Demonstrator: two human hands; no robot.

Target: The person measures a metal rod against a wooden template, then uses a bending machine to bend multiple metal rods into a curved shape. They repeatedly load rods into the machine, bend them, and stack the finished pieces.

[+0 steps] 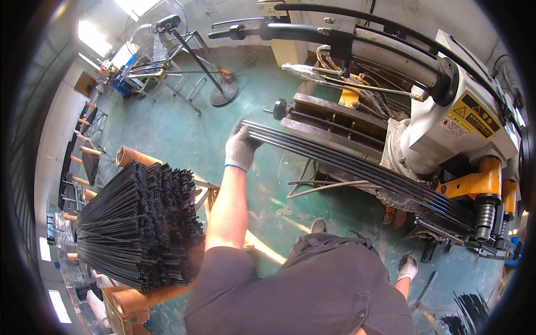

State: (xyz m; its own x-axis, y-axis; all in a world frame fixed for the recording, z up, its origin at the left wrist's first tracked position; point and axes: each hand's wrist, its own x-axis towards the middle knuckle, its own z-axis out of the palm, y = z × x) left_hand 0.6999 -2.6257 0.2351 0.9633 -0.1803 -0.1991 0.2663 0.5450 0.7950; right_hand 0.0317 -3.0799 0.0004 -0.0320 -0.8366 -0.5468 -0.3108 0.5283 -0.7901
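Note:
My left hand (pixel 241 146), in a pale glove with dark fingertips, is closed around the near ends of several long black rods (pixel 346 160). The rods lie side by side and slant down to the right. Their far ends reach under the orange clamp arm (pixel 470 180) and the spring post (pixel 485 219) of a large machine (pixel 458 120). Low at the right, beside my dark shirt, hangs my right hand (pixel 408 268), also gloved. It is apart from the rods, and its fingers are too small and shadowed to read.
At the left, a big bundle of black rods (pixel 139 223) rests on a rack with brown rolls (pixel 137 156). A pedestal fan's round base (pixel 224 94) stands farther back. More short black strips (pixel 472 312) lie at lower right. A cable (pixel 329 187) loops below the machine.

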